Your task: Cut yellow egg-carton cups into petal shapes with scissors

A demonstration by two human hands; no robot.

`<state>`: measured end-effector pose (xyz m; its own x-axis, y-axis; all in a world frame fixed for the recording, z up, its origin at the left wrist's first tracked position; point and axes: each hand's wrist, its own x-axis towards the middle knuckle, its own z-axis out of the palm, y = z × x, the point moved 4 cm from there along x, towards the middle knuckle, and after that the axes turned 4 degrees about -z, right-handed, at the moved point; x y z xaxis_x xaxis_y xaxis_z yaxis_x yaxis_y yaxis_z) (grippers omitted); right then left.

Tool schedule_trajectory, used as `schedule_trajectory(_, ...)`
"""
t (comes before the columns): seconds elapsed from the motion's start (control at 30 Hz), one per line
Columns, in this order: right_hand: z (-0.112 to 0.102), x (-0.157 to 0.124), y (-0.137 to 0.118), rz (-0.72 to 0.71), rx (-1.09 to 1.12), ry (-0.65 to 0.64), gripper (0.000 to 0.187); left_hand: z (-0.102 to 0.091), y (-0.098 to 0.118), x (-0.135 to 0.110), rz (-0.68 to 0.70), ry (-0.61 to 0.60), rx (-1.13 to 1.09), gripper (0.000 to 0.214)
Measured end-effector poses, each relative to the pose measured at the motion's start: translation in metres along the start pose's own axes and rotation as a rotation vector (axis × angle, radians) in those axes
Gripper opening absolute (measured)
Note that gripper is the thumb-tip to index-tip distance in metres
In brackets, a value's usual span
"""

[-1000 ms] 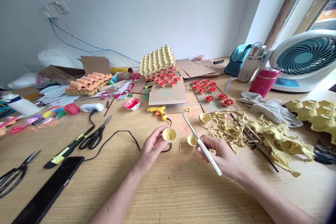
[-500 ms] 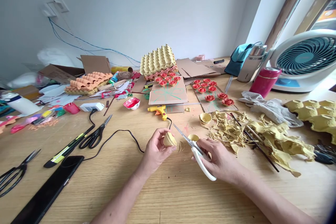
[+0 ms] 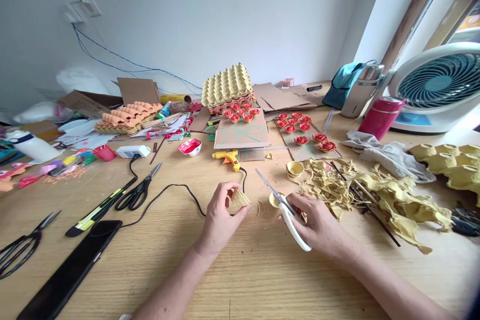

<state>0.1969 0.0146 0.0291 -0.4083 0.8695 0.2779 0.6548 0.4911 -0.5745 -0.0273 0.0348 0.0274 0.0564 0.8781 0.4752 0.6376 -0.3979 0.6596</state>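
Between the thumb and fingers of my left hand [image 3: 222, 215] is a yellow egg carton cup [image 3: 239, 198], tilted on its side. My right hand [image 3: 317, 222] grips white-handled scissors [image 3: 288, 212], whose blades point up and left, apart from the cup. Behind the blades another cut cup [image 3: 274, 200] is partly hidden on the table. Thin curled trimmings [image 3: 260, 208] lie between my hands. A small stack of cups [image 3: 294, 170] stands farther back, beside a heap of yellow carton scraps [image 3: 330, 187].
A yellow glue gun [image 3: 229, 158] rests beyond my left hand, its black cord running left. Red paper-pulp roses [image 3: 301, 140] sit on cardboard behind. Black scissors [image 3: 137, 191], a utility knife [image 3: 98, 208] and a phone [image 3: 71, 270] lie left. A fan [image 3: 438, 82] stands far right.
The cup has turned slightly in my left hand. My right hand and the scissors have shifted a little to the right, away from the cup. The view has moved slightly.
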Motion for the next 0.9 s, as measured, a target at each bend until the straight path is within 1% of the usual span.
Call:
schedule_trajectory(0.13, -0.001, 0.001, 0.001, 0.001, -0.010, -0.003, 0.029, 0.001, -0.002, 0.001, -0.008, 0.008, -0.006, 0.040)
schedule_trajectory(0.23, 0.002, 0.000, -0.002, -0.037, -0.037, -0.024, 0.025, 0.003, -0.005, -0.001, -0.059, -0.016, -0.068, 0.040)
schedule_trajectory(0.33, 0.003, -0.001, -0.004, -0.055, -0.058, -0.025, 0.026, 0.007, -0.008, -0.001, -0.132, -0.063, -0.199, 0.038)
schedule_trajectory(0.4, 0.003, -0.001, -0.005, -0.072, -0.076, -0.030, 0.027, 0.009, -0.008, -0.001, -0.195, -0.111, -0.332, 0.039)
schedule_trajectory(0.5, 0.005, -0.001, -0.009, -0.109, -0.091, -0.071, 0.026, 0.010, -0.004, -0.001, -0.282, -0.177, -0.518, 0.045)
schedule_trajectory(0.57, 0.006, -0.001, -0.012, -0.128, -0.076, -0.113, 0.025, 0.009, 0.000, -0.001, -0.312, -0.198, -0.581, 0.048)
schedule_trajectory(0.67, 0.009, -0.001, -0.016, -0.148, -0.042, -0.156, 0.024, 0.008, 0.006, -0.001, -0.325, -0.208, -0.630, 0.050)
schedule_trajectory(0.9, 0.011, -0.002, -0.020, -0.176, -0.039, -0.137, 0.023, 0.010, 0.009, -0.002, -0.324, -0.195, -0.661, 0.053)
